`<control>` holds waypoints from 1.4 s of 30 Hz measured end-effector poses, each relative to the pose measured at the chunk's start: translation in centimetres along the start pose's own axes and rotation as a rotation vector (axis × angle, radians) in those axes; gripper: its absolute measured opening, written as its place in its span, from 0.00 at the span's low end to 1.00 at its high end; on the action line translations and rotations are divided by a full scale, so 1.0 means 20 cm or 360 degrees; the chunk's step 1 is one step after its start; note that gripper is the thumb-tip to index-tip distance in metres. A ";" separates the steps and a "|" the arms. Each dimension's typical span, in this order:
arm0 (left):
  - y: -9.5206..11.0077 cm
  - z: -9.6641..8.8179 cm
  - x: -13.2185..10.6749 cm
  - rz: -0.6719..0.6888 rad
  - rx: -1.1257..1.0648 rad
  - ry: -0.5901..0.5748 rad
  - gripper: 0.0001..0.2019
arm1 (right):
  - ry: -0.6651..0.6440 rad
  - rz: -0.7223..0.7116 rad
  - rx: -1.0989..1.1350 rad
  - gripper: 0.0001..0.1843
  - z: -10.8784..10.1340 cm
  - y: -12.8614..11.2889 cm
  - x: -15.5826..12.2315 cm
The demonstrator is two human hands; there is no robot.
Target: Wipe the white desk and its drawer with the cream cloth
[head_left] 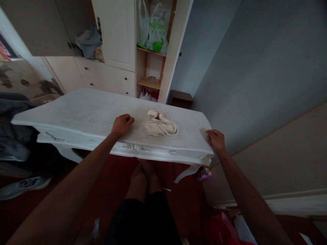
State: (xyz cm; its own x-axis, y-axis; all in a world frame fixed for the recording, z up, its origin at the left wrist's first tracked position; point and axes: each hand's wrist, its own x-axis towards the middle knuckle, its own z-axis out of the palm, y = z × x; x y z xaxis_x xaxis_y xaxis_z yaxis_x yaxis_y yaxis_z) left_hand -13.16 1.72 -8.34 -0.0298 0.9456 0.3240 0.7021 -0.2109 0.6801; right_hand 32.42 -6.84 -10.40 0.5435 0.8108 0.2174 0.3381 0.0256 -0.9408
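Observation:
A crumpled cream cloth (160, 126) lies in a loose, folded heap on the white table (84, 105), right of the middle. To its left, my left hand (123, 124) rests at the tabletop with the fingers curled closed, a small gap between it and the cloth. Nothing shows in those fingers. My right hand (216, 140) is at the table's right end, apart from the cloth, its fingertips drawn together. I see no object in it. Greyish smudges mark the tabletop around the cloth.
Behind the table stands a white wardrobe (117, 34) with an open door and plastic bags (157, 30) on a shelf. A grey wall (255, 68) is close on the right. A shoe (25, 187) lies at lower left, and a red bag (219, 228) at lower right.

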 end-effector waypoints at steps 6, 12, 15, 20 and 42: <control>0.00 0.00 -0.01 -0.0027 -0.0078 0.0068 0.11 | 0.0195 -0.0134 0.0133 0.14 -0.02 0.06 0.06; 0.00 -0.02 -0.02 -0.0129 -0.0269 0.0140 0.10 | 0.0092 -0.0148 -0.0157 0.08 -0.02 0.11 0.10; 0.01 -0.03 -0.03 -0.0172 -0.0406 0.0199 0.10 | 0.0052 -0.0239 -0.0254 0.06 -0.02 0.10 0.10; 0.06 0.00 -0.23 -0.0248 -0.0862 0.0529 0.11 | 0.0034 -0.0304 -0.0217 0.08 -0.01 0.09 0.09; 0.41 0.81 -0.72 -0.1546 -0.1955 -0.1554 0.21 | -0.0052 -0.0241 -0.0094 0.18 -0.01 0.11 0.08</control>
State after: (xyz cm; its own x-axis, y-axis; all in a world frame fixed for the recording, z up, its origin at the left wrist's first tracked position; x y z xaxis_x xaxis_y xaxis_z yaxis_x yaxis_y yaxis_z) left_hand 4.56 -9.54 -18.18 0.6290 0.5249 -0.5734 -0.1729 0.8136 0.5552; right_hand 34.25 -5.57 -12.07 0.4581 0.8188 0.3460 0.4595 0.1151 -0.8807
